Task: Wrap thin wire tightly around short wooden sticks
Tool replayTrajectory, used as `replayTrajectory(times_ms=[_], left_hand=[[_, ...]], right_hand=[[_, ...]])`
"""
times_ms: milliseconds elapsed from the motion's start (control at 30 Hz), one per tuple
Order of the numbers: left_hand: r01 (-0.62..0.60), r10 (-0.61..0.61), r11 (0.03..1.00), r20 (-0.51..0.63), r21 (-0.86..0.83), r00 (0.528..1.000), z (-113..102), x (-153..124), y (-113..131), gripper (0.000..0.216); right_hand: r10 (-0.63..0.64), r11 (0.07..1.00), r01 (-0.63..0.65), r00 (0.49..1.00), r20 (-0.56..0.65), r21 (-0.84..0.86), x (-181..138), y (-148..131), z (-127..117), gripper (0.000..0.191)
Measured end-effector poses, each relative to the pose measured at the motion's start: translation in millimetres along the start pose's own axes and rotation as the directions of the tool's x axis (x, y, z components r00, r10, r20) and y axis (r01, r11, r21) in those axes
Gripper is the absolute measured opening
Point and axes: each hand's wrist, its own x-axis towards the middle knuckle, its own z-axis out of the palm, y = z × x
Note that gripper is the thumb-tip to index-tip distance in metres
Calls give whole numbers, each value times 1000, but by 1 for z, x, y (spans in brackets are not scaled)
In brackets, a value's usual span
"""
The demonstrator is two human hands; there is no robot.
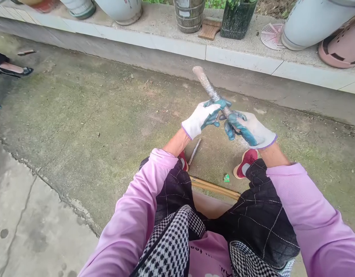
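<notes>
A rod-like piece [206, 82] with a rounded, pinkish-brown far end and a silvery, grainy middle slants up and to the left in front of me. Its exact kind does not show. My left hand [204, 116], in a white glove with teal palm and fingers, is closed around its middle. At its lower end my right hand [248, 129], gloved the same way, is closed with the fingers curled about it. Below the hands a thin greyish stick [194, 151] lies on the ground beside my left red shoe [183, 160].
A small green scrap [226, 178] lies near my right shoe [246, 163]. Beyond is a low tiled ledge [237, 57] with several pots, including a dark green planter [237, 19]. At far left appear a person's foot in a black shoe [27, 71] and a brownish piece [26, 52] on the concrete.
</notes>
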Motion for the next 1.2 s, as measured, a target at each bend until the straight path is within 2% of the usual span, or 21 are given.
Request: replayTrajectory(times_ms=[33,100,167,200,267,333,400,467,533,633,700,767,833,867,900,933,1000,1067,1133,1200], left_hand=[[-20,19,1000,60,12,998,-1,-3,0,48],[-46,39,998,141,48,989,-3,-6,-1,52],[-47,32,994,149,100,988,-3,-4,-3,54],[-40,23,991,133,127,991,-2,-2,-5,55],[-13,-3,985,94,173,996,1,4,-9,57],[14,-26,983,63,183,998,5,8,-13,59],[26,-31,987,34,160,999,8,9,-14,60],[10,-13,991,20,133,1000,8,5,-12,60],[-23,18,992,40,126,999,7,1,-8,60],[-62,47,985,96,162,994,5,-4,-3,56],[-77,54,971,106,225,993,5,-3,-3,48],[-92,62,942,102,322,993,5,0,-8,35],[-110,64,893,119,437,991,5,4,-15,21],[-122,63,862,135,492,989,5,5,-19,17],[-135,62,830,150,541,987,4,6,-22,16],[-150,65,795,163,587,984,3,7,-24,18],[-186,89,717,177,672,980,-2,8,-25,21],[-225,118,616,194,755,974,-9,10,-24,21],[-254,131,513,218,820,967,-16,11,-23,19],[-265,125,453,233,851,964,-22,13,-23,17]], right_hand=[[15,991,-26,996,86,135,-3,-2,1,82],[38,959,-86,984,176,269,-6,-5,1,84],[81,964,-109,989,123,243,-5,-7,-1,78],[99,979,-106,994,45,175,-3,-8,-2,73],[96,992,-107,985,-141,-71,0,-10,-5,62],[40,926,-145,956,-291,-348,2,-11,-7,51],[-7,865,-168,939,-345,-473,2,-11,-6,44],[14,914,-132,955,-296,-382,-2,-10,-4,51],[61,989,-77,990,-129,-127,-6,-7,-2,67],[89,973,-112,989,121,202,-9,-4,-1,86],[106,962,-130,988,110,240,-6,-1,-5,85],[123,987,-115,990,-74,111,1,0,-13,74],[87,969,-153,946,-311,-195,10,2,-25,57],[53,901,-210,921,-385,-379,15,3,-32,48],[24,793,-273,907,-420,-544,19,4,-39,40],[24,663,-329,907,-420,-672,23,6,-45,34],[111,429,-351,935,-337,-832,27,10,-57,28],[262,297,-282,943,-206,-912,26,17,-66,21],[396,276,-206,914,-85,-939,19,23,-71,12],[490,379,-188,871,24,-906,9,26,-76,12]])
